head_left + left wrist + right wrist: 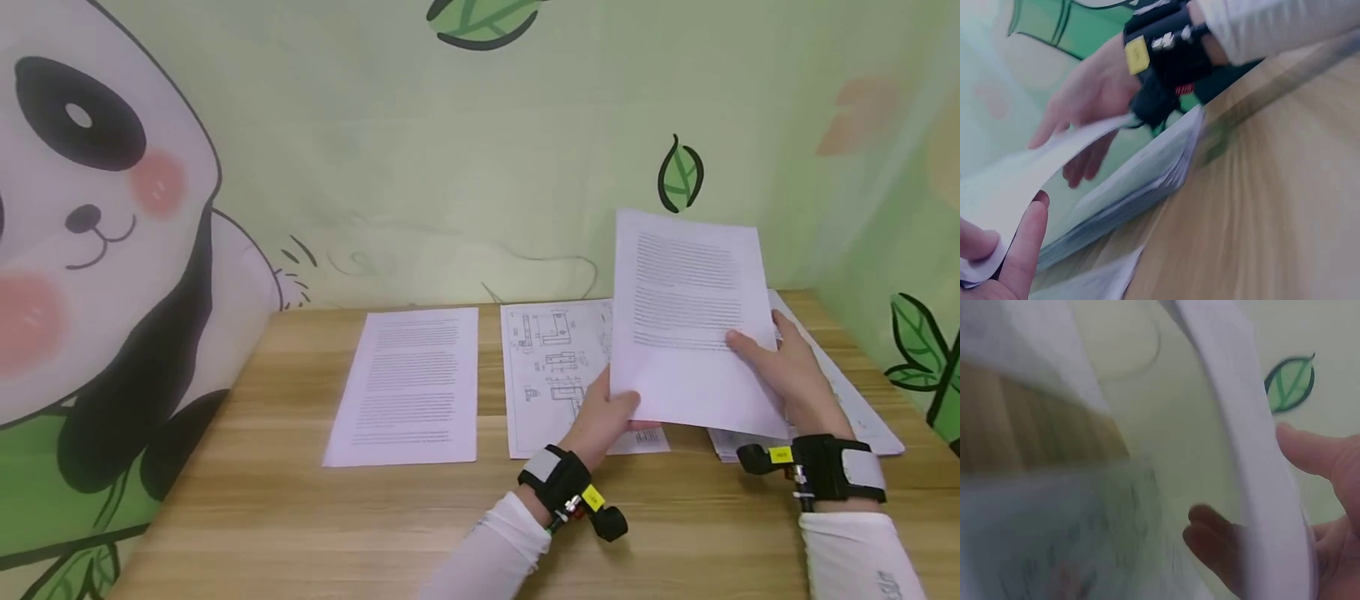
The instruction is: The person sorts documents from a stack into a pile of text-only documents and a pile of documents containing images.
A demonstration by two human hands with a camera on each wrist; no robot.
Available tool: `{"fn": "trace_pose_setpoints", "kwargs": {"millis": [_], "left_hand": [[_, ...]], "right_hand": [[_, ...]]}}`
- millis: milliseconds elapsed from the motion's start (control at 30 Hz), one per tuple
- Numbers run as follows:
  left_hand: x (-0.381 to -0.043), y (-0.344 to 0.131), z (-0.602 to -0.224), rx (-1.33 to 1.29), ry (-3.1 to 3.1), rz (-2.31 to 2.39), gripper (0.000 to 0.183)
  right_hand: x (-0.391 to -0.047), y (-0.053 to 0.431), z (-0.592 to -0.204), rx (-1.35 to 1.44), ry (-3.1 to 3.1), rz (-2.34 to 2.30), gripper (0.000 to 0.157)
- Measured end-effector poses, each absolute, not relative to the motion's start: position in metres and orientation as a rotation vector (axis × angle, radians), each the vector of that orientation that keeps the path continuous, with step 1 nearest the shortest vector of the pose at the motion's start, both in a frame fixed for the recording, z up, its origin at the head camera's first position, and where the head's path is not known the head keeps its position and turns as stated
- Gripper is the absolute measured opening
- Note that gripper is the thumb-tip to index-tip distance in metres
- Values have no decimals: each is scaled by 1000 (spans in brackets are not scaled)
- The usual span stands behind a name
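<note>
A printed sheet of paper (682, 292) is held up off the table, tilted toward the head camera with its text facing it. My left hand (600, 421) pinches its lower left corner, thumb on the front and fingers behind. On the right edge, my right hand (795, 379) holds it with the thumb in front and the fingers behind. The left wrist view shows the sheet (1054, 147) bending between both hands. Below the sheet lies a page of technical drawings (555, 400), partly covered by it. A stack of papers (862, 408) is under the right hand.
Another printed text page (408, 387) lies flat on the left part of the wooden table (300, 533). Behind the table hangs a backdrop (450, 167) with a panda and leaves. Each wrist wears a black strap with a small camera.
</note>
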State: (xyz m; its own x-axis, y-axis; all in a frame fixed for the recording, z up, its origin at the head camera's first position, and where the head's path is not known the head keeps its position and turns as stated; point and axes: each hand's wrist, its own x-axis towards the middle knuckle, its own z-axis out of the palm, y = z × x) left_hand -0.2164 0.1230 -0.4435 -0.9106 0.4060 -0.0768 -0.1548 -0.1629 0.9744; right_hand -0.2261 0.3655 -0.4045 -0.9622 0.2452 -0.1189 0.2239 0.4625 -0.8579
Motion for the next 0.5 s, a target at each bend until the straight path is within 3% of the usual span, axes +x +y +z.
{"fn": "trace_pose_setpoints", "kwargs": {"millis": [500], "left_hand": [[-242,1,-433,173,1927,2136,36]], "right_hand": [[-222,249,-402,-62,-2380,1714,60]]}}
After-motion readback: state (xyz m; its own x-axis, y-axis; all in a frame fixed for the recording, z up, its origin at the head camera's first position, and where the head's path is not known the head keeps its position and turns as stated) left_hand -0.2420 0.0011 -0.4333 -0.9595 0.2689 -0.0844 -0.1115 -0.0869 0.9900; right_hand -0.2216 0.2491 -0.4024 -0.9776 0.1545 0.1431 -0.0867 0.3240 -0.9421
